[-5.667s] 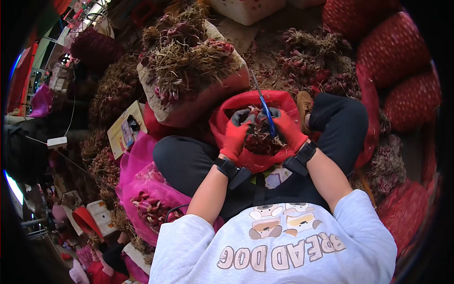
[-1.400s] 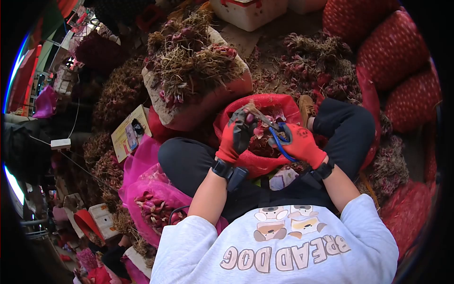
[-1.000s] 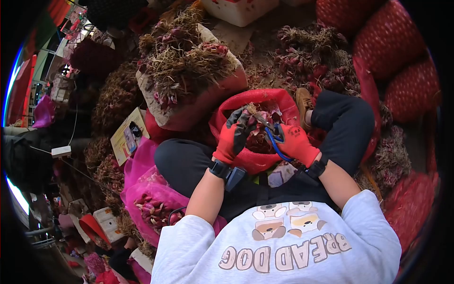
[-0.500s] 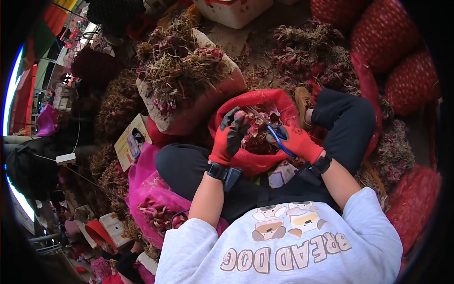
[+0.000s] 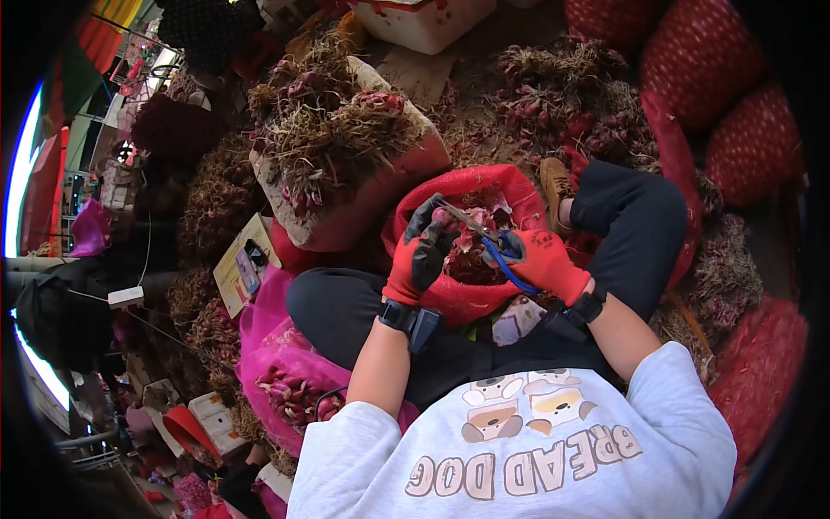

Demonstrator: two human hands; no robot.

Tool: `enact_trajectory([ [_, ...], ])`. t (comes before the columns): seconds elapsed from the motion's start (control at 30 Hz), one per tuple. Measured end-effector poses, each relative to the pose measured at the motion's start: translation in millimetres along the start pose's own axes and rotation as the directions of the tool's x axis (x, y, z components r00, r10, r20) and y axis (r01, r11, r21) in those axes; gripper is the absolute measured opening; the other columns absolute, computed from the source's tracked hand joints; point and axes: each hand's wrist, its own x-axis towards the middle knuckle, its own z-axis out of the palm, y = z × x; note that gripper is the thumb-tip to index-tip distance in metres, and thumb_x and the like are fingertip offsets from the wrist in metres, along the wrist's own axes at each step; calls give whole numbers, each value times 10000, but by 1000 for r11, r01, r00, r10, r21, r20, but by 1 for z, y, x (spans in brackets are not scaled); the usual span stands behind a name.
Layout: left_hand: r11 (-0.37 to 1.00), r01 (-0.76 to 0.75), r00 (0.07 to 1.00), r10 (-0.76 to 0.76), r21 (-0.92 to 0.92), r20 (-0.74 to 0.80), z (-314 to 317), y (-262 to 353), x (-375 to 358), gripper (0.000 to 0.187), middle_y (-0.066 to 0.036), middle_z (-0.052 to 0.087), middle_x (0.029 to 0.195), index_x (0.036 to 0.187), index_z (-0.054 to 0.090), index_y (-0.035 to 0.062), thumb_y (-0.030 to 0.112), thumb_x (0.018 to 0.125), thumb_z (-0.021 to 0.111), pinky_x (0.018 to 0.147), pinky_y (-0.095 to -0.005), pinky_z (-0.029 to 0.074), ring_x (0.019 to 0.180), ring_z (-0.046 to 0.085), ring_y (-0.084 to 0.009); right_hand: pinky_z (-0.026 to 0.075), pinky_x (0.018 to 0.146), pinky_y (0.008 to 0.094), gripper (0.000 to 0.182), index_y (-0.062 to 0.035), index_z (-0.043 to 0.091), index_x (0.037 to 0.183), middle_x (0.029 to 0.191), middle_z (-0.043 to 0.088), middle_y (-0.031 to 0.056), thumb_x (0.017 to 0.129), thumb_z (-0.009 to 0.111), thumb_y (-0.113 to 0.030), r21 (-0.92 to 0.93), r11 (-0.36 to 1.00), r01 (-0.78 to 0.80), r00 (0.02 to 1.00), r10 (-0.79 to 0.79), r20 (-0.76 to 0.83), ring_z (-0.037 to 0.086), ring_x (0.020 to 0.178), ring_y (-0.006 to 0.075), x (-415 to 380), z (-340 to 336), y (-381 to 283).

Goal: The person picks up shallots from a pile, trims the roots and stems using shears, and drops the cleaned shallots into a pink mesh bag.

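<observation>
Right hand [image 5: 540, 259] grips scissors [image 5: 493, 246]; left hand [image 5: 421, 251] pinches shallot [image 5: 443, 216].

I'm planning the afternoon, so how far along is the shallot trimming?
Done: trimmed bulbs fill the pink mesh bag by the knee, and stuffed red sacks sit at the far right. In hand: the left hand holds one shallot while the right hand works blue-handled scissors over the red bag. Left: a heaped crate of untrimmed bunches and further piles around it.

Blue-handled scissors [image 5: 493, 242] meet a shallot [image 5: 443, 218] over red sack [image 5: 484, 183].
</observation>
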Motion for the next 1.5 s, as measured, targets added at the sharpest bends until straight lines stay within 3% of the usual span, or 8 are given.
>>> enact_trajectory([
  [0.1,783,-321,946,232,533,228,-17,-5,5,446,11,545,1033,1376,376,101,194,961,510,815,-268,490,859,532,-94,469,611,348,298,-113,661,930,753,649,92,781,704,-368,-41,999,30,998,-32,-50,629,682,262,-2,-2,2],
  [0.2,920,107,992,-76,-376,96,-19,-8,3,416,-1,554,979,1328,421,102,301,967,480,684,-250,469,739,501,-94,474,613,347,277,-107,660,897,724,642,86,779,708,-353,-3,996,89,994,-89,-61,621,669,272,1,3,11],
  [0.5,489,508,861,-295,-709,413,-39,-13,12,345,10,542,856,1162,517,85,359,968,437,546,-219,392,601,418,-77,476,627,406,345,-89,594,914,782,625,119,774,693,-389,-191,974,122,983,-145,-112,622,745,319,2,5,-5],
  [0.7,716,425,904,-303,-554,302,-38,-12,8,336,52,386,725,1165,525,77,339,979,426,525,-189,359,575,368,-65,489,694,381,402,-83,596,918,828,644,104,710,714,-406,-495,861,114,991,-130,2,632,802,285,3,8,15],
  [0.97,957,-82,995,96,280,-36,12,91,-73,277,-7,537,888,1145,535,-24,159,951,461,686,-223,413,762,492,-80,486,678,419,361,-98,629,948,808,640,110,771,688,-407,-34,997,67,992,-70,-105,633,775,308,13,-1,-2],
  [1.2,455,605,685,121,654,-718,2,175,-313,224,-52,610,909,1054,603,24,177,895,566,718,-287,471,829,596,-159,486,773,414,554,-88,594,982,972,637,117,714,662,-568,-382,924,-7,1000,10,6,620,900,316,22,2,6],
  [1.3,42,683,689,296,730,-662,-16,136,-362,270,-136,600,965,1075,600,58,150,822,618,749,-337,479,864,616,-259,485,769,418,569,-90,597,981,965,637,119,705,655,-584,-441,898,-15,997,44,57,621,895,316,24,7,1],
  [1.5,-117,672,625,619,732,-475,-1,162,-325,290,-146,602,981,1040,607,23,194,812,658,765,-359,475,878,614,-278,482,772,414,547,-92,593,965,946,633,123,699,662,-564,-438,899,11,998,15,54,619,890,322,24,13,5],
])
